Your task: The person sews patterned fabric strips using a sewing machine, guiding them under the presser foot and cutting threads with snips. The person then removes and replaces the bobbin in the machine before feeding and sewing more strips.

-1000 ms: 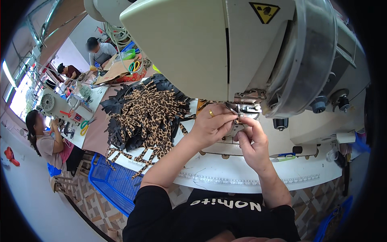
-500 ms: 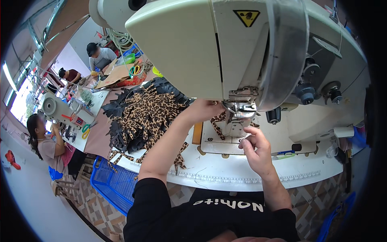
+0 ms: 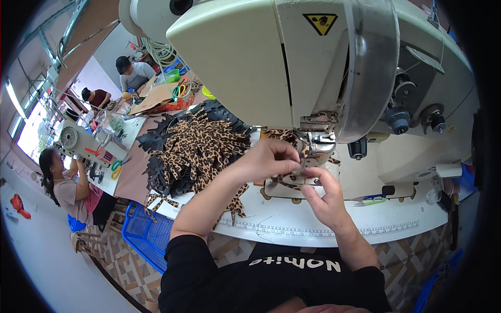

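Both hands meet just in front of the needle and presser foot (image 3: pixel 317 148) of a cream sewing machine (image 3: pixel 229 68). My left hand (image 3: pixel 269 159) is closed in a pinch at a leopard-print fabric strip (image 3: pixel 287 183), which hangs below its fingertips. From the other side my right hand (image 3: pixel 327 198) reaches in, its thumb and forefinger bent round the strip's end; their exact grip is partly hidden. More leopard-print fabric (image 3: pixel 279 134) lies behind my left fingers, beside the foot. To the left spreads a heap of leopard-print strips (image 3: pixel 193 148) with black pieces (image 3: pixel 155 136) around them.
A measuring tape (image 3: pixel 313 237) runs along the white table's (image 3: pixel 271 221) front edge. Pens (image 3: pixel 371 201) lie right of my hands. A blue plastic basket (image 3: pixel 146 235) stands below the left edge. Three people work at the left, near another sewing machine (image 3: pixel 78 141) and scissors (image 3: pixel 116 169).
My left hand has come down and right from beside the presser foot, bringing the strip forward. My right hand has closed in to meet it. The camera view has shifted slightly.
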`<state>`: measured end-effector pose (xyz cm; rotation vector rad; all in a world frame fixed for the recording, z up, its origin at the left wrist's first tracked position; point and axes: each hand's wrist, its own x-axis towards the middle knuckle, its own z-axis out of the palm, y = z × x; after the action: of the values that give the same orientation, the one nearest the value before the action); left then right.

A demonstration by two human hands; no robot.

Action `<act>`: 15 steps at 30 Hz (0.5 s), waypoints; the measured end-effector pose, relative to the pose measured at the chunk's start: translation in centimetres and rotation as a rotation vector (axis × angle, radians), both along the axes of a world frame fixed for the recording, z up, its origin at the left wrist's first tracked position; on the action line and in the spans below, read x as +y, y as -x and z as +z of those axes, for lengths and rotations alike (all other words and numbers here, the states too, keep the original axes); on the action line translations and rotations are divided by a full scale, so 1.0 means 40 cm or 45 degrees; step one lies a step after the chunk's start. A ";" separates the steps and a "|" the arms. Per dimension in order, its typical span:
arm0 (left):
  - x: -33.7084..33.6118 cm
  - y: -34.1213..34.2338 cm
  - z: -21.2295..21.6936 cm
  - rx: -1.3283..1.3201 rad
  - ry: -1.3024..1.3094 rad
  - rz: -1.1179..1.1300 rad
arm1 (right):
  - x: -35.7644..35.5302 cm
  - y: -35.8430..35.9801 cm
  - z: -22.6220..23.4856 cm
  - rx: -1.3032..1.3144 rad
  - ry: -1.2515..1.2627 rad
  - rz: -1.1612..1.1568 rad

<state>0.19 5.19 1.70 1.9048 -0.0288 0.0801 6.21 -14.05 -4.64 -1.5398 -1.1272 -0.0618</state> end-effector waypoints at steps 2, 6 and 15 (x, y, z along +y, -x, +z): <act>-0.022 0.022 -0.023 0.013 0.155 0.058 | -0.003 0.020 0.006 0.038 -0.007 0.064; -0.066 0.017 -0.065 -0.076 0.364 0.342 | -0.017 0.043 0.023 0.503 -0.020 0.182; -0.116 -0.015 -0.088 -0.304 0.421 0.401 | -0.052 0.000 0.059 0.482 0.013 0.021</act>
<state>0.78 0.55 -1.83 1.5475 0.1167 0.4958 6.19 -16.13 -2.29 -1.4739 -0.8388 0.2386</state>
